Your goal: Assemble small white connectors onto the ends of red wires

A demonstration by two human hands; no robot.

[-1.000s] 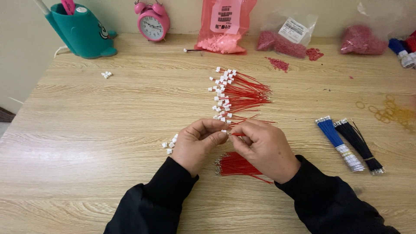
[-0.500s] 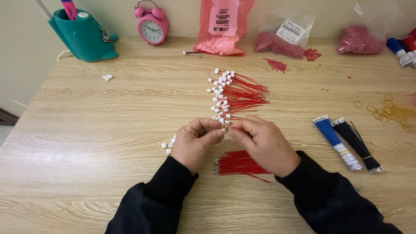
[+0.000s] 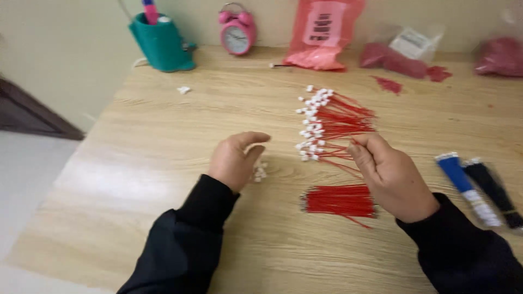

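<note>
Both hands sat low in the middle of the frame, apart from each other, over a pale wooden table [image 3: 163,136]. The left hand [image 3: 235,160] was just left of centre, fingers curled loosely with nothing clearly between them, hovering over a small heap of white connectors [image 3: 259,172] that lay right beside its fingertips. Whether a single connector was pinched inside the curl could not be told.

The right hand [image 3: 389,177] was right of centre, its fingertips pinched shut on a thin red wire [image 3: 333,161] that ran left toward the finished pile. That pile of red wires with white connectors [image 3: 327,120] was fanned out just above the right hand, near the centre of the frame, white ends pointing left. Below the hands, lower centre, lay a tight bundle of bare red wires [image 3: 339,200], just left of the right wrist.

At the right edge lay a blue wire bundle [image 3: 463,185] and a black wire bundle [image 3: 493,188], side by side. Along the top of the frame stood a teal pen holder [image 3: 162,44] at upper left, a pink alarm clock [image 3: 237,35] beside it, then a pink plastic bag [image 3: 321,32] and clear bags of red parts [image 3: 406,54] toward the upper right. One stray white piece [image 3: 184,90] lay alone below the holder.
</note>
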